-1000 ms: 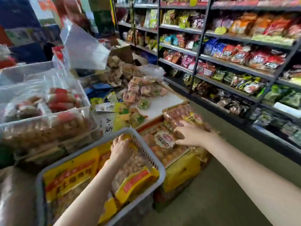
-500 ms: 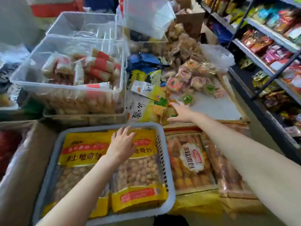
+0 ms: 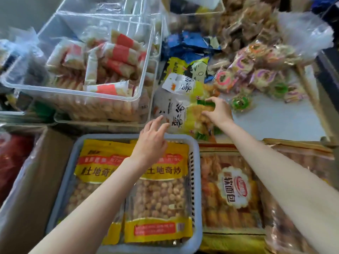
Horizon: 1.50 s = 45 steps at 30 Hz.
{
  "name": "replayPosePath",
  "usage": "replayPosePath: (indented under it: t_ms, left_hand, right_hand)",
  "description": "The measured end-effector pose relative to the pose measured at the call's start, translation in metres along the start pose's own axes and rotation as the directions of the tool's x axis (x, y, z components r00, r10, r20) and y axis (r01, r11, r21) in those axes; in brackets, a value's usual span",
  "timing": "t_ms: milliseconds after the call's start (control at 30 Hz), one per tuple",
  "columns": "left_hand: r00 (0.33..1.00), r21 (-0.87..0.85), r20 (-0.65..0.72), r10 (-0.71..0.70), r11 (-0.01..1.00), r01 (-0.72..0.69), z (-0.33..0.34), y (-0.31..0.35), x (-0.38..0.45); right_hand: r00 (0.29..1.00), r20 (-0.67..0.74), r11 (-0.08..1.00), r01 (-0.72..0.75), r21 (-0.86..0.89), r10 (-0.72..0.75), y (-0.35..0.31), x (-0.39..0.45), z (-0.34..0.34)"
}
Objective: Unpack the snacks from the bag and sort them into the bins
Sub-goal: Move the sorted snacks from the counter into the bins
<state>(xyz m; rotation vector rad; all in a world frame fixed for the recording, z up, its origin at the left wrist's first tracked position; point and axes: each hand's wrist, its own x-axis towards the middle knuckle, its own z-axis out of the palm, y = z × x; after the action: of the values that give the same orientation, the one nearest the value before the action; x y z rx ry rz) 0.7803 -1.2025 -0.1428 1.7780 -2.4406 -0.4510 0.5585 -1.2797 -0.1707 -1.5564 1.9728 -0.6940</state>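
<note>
Right hand point(image 3: 219, 111) has moved off the bread, now grips chip bag point(image 3: 185, 110); left hand point(image 3: 152, 142), open, follows from the basket point(image 3: 196, 180). Next pick begun.

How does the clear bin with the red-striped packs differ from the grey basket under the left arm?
The clear bin has see-through, solid walls; the grey basket is opaque with slotted sides. The clear bin holds many small red-and-white wrapped packs heaped loosely; the grey basket holds two large yellow bags lying flat side by side. The clear bin rests on another clear bin of snacks; what the grey basket rests on is hidden. Both are rectangular, open-topped and filled.
</note>
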Motion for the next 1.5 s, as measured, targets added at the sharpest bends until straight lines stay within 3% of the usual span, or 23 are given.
replayPosePath:
  t_ms: [100,233,333,400,433,533,633,733,800,1000,1100,1167,1233,1300,1400,1500]
  left_hand:
    - [0.995,-0.206,-0.054,-0.088,0.976,0.075,-0.004,0.015,0.012]
    - [0.976,-0.462,-0.011,-0.217,0.867,0.188,-0.012,0.042,0.032]
    - [0.948,-0.735,0.128,-0.290,0.614,0.287,-0.025,0.056,0.039]
    - [0.946,-0.851,0.167,-0.279,0.445,0.281,-0.031,0.061,0.037]
    - [0.950,-0.859,0.172,-0.262,0.432,0.275,-0.033,0.061,0.034]
    - [0.955,-0.796,0.237,-0.178,0.528,0.296,-0.039,0.050,0.024]
    - [0.937,-0.569,0.306,-0.168,0.757,0.322,-0.050,0.024,0.013]
    - [0.927,-0.477,0.297,-0.230,0.805,0.353,-0.060,0.005,-0.001]
    - [0.933,-0.390,0.253,-0.257,0.855,0.341,-0.064,-0.003,-0.008]
    - [0.917,-0.262,0.204,-0.344,0.883,0.390,-0.063,-0.023,-0.022]
    - [0.909,-0.338,0.214,-0.358,0.846,0.413,-0.062,-0.029,-0.025]
    - [0.905,-0.429,0.240,-0.352,0.797,0.424,-0.060,-0.029,-0.024]
    - [0.902,-0.528,0.259,-0.345,0.732,0.431,-0.058,-0.027,-0.020]
    - [0.894,-0.591,0.265,-0.362,0.672,0.447,-0.056,-0.024,-0.015]
    - [0.878,-0.608,0.234,-0.418,0.642,0.467,-0.053,-0.020,-0.017]
    - [0.843,-0.676,0.226,-0.488,0.545,0.496,-0.050,-0.021,-0.022]
  right_hand:
    - [0.999,-0.044,0.992,0.003,0.128,0.002,0.014,0.002,-0.058]
    - [0.992,0.127,0.929,-0.034,0.369,-0.014,0.031,-0.009,-0.112]
    - [0.967,0.256,0.819,-0.138,0.557,-0.012,0.039,-0.021,-0.126]
    - [0.935,0.355,0.869,-0.164,0.467,-0.015,0.045,-0.028,-0.126]
    - [0.906,0.423,0.923,-0.155,0.352,-0.010,0.048,-0.029,-0.125]
    - [0.831,0.554,0.994,-0.089,0.058,0.042,0.046,-0.020,-0.123]
    - [0.851,0.524,0.999,0.015,0.036,-0.032,0.024,0.007,-0.103]
    - [0.850,0.494,0.954,0.275,-0.121,-0.182,-0.008,0.040,-0.052]
    - [0.860,0.464,0.900,0.357,-0.249,-0.212,-0.029,0.056,-0.011]
    - [0.948,0.310,0.817,0.235,-0.527,-0.073,-0.043,0.083,0.059]
    - [0.961,0.208,0.748,0.272,-0.605,-0.182,-0.043,0.078,0.052]
    - [0.948,0.163,0.763,0.317,-0.564,-0.273,-0.042,0.068,0.034]
    - [0.895,0.067,0.791,0.422,-0.444,-0.440,-0.045,0.045,0.009]
    - [0.759,-0.020,0.700,0.590,-0.401,-0.651,-0.050,0.004,-0.009]
    - [0.559,0.099,0.486,0.784,-0.386,-0.823,-0.048,-0.066,-0.007]
    - [0.520,0.257,0.431,0.839,-0.332,-0.814,-0.038,-0.109,0.024]
